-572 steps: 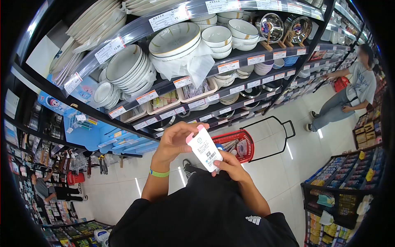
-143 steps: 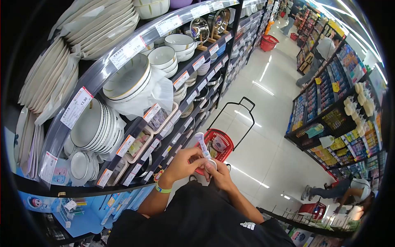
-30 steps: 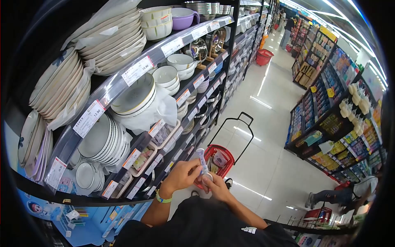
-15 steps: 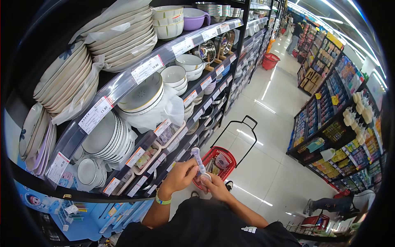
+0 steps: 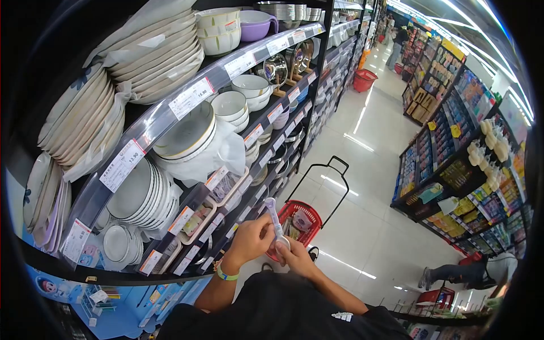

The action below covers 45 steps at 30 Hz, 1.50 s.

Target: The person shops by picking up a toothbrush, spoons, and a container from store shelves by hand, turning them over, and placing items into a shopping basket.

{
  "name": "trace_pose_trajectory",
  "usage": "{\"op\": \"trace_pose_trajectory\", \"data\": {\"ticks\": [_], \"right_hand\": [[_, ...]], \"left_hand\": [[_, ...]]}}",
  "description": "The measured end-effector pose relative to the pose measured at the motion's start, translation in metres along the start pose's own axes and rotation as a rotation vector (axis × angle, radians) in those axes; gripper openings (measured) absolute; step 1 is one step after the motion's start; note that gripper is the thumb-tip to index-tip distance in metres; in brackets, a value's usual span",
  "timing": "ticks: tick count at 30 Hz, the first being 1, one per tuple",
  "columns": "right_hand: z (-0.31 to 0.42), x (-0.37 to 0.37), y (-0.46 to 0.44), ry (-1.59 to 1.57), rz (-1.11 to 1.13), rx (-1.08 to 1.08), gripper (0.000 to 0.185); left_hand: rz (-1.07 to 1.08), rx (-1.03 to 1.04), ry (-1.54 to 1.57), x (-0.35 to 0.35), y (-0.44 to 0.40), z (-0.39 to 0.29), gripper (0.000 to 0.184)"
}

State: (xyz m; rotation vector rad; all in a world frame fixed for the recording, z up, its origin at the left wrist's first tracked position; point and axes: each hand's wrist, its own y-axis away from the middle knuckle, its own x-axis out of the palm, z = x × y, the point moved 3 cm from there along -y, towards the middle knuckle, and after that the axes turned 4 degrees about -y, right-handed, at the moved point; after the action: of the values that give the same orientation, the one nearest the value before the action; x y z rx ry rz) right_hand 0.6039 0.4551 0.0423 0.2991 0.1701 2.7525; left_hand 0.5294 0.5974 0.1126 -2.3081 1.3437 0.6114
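Note:
Both my hands are on a small spoon [image 5: 272, 211] with a pale lilac patterned handle and a whitish rounded end, held upright in front of me. My left hand [image 5: 249, 242], with a yellow-green band at the wrist, pinches the handle at its middle. The fingers of my right hand [image 5: 297, 259] close around the rounded lower end and partly cover it. Just beyond them, on the floor, is a red shopping basket [image 5: 315, 231] with a long black pull handle [image 5: 344, 192] and several packages inside.
At left, a shelf [image 5: 221, 73] carries stacked plates [image 5: 85, 122], bowls [image 5: 231, 107] and a purple cup [image 5: 258, 26]. Racks of packaged goods [image 5: 453, 153] line the right side. Another red basket [image 5: 364, 80] stands farther down the aisle. A person's leg [image 5: 459, 273] shows at lower right.
The shelf and aisle have shifted slightly left in view as my head turned a little. Both hands keep hold of the spoon in nearly the same pose.

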Motion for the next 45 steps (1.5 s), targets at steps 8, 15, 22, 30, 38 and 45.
{"op": "trace_pose_trajectory", "data": {"ticks": [8,15,22,30,38,45], "right_hand": [[0.001,-0.009,-0.002,-0.26,0.151,0.073,0.041],[-0.001,-0.008,0.005,-0.504,0.468,0.115,0.048],[-0.014,0.001,0.009,-0.739,0.418,0.128,0.051],[-0.011,0.001,0.011,-0.626,0.257,0.153,0.049],[-0.012,0.006,0.003,-0.512,0.274,0.221,0.035],[-0.011,0.009,0.001,-0.356,0.244,0.237,0.035]], "left_hand": [[0.137,-0.016,0.382,0.003,-0.001,0.005,0.019],[0.246,-0.022,0.757,0.017,0.002,0.011,0.024],[0.248,-0.016,0.796,0.022,0.003,0.014,0.015],[0.205,0.029,0.376,0.03,-0.001,0.007,0.013],[0.158,0.049,0.237,0.025,0.005,0.009,0.018],[0.167,0.074,0.151,0.018,0.007,0.006,0.019]]}}
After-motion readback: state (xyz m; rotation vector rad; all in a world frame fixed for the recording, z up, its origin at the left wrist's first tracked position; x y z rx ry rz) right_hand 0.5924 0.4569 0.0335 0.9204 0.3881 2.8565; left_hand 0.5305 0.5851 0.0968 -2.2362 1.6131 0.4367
